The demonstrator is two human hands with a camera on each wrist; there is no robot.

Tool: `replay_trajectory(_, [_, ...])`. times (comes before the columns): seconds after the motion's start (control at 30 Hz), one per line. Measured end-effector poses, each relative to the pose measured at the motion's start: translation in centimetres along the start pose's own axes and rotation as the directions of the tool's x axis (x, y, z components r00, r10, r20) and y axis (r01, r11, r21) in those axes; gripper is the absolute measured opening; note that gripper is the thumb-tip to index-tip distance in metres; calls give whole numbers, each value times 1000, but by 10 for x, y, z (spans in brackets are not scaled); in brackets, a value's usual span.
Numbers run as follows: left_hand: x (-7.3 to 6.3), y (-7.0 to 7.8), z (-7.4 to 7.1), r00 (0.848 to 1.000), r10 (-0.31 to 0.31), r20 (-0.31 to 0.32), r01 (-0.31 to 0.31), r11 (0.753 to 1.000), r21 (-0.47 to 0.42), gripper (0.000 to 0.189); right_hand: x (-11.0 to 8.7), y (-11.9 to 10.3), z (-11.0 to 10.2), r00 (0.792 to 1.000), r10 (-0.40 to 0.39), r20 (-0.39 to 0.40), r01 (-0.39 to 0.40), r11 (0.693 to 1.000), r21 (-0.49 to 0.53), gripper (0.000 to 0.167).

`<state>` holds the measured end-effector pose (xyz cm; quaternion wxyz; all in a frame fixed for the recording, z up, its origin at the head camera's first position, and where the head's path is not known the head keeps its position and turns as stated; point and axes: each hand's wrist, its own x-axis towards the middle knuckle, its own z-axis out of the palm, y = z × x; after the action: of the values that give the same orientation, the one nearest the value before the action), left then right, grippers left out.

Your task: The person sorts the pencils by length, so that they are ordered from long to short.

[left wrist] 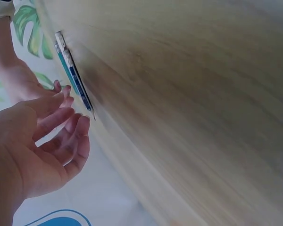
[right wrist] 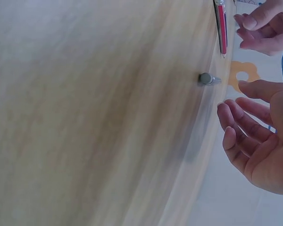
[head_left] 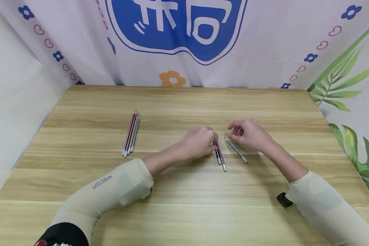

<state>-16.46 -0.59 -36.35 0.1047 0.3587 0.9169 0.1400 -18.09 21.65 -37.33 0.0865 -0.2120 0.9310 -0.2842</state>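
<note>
My left hand (head_left: 198,142) hovers over the upper ends of a red pencil (head_left: 222,158) and a dark pencil (head_left: 217,155), which lie side by side at mid-table. Its fingers are loosely bent; the left wrist view shows nothing between them. To the right, a teal pencil (head_left: 236,150) slants on the wood with its eraser end toward me. Beside that pencil's tip is my right hand (head_left: 249,135), thumb and fingers apart and loosely curved. In the right wrist view this pencil (right wrist: 206,79) appears nearly end-on, separate from the right fingers.
Several dark red pencils (head_left: 130,133) and a teal one (head_left: 135,134) lie in a close row on the left of the wooden table (head_left: 184,212). A printed white curtain (head_left: 264,65) hangs along the far edge. A black piece (head_left: 284,200) juts from the right sleeve.
</note>
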Motion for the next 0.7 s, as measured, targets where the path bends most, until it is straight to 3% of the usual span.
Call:
replay_trajectory(0.1, [4, 1, 3, 1000, -11, -9, 11, 1000, -22, 10, 0, 0, 0, 1000, 2, 1, -2, 1000, 1, 23])
replay_trajectory(0.3, [12, 1, 10, 999, -39, -16, 38, 998, -59, 21, 0, 1, 0, 1000, 18, 4, -18, 1000, 4, 23])
replay_trajectory(0.53, [16, 1, 17, 996, -83, -29, 80, 994, -81, 15, 0, 3, 1, 1000, 9, 3, -9, 1000, 10, 23])
replay_trajectory(0.7, [20, 4, 20, 991, -126, -37, 121, 986, -112, 22, 0, 5, 2, 1000, 8, 0, -8, 1000, 16, 23])
